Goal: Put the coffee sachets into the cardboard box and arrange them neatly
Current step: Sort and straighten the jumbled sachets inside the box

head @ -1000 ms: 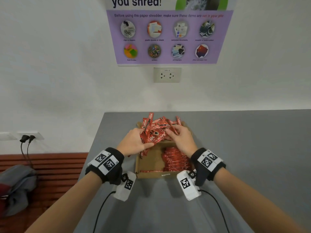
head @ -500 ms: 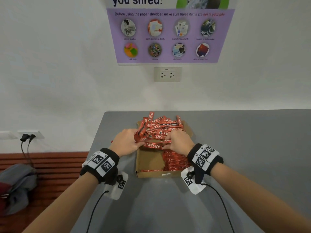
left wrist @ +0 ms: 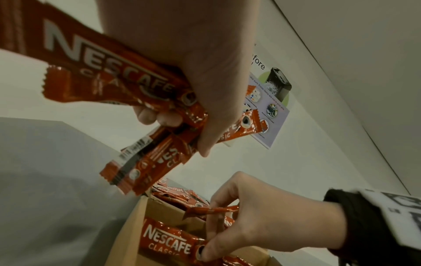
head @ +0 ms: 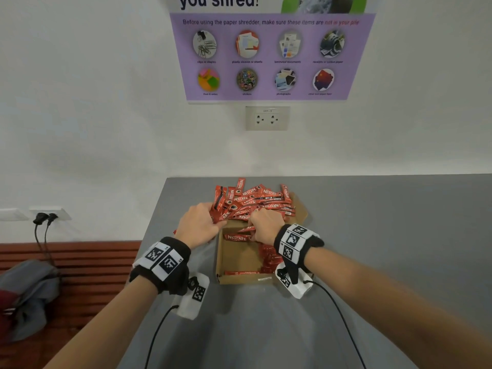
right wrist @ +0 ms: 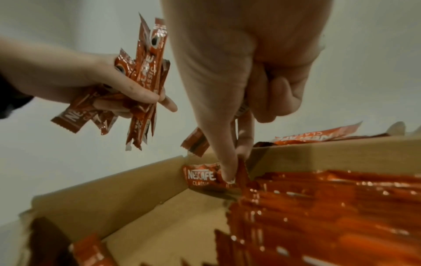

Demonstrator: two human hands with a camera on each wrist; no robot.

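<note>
1. Since a second ago the right hand (head: 266, 225) has dropped from the loose pile (head: 255, 201) into the cardboard box (head: 237, 259), pinching 1 sachet (head: 238, 237); placing has begun.
2. The left hand (head: 198, 225), beside the box over the tabletop (head: 372, 235), grips a bundle of sachets (left wrist: 145, 158).

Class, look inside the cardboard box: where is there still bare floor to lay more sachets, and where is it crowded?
Bare floor shows in the cardboard box along its left wall, between that wall and the neat sachet stack on the right. The far end is crowded: a loose sachet pile covers it, with the left hand and right hand working there.
</note>
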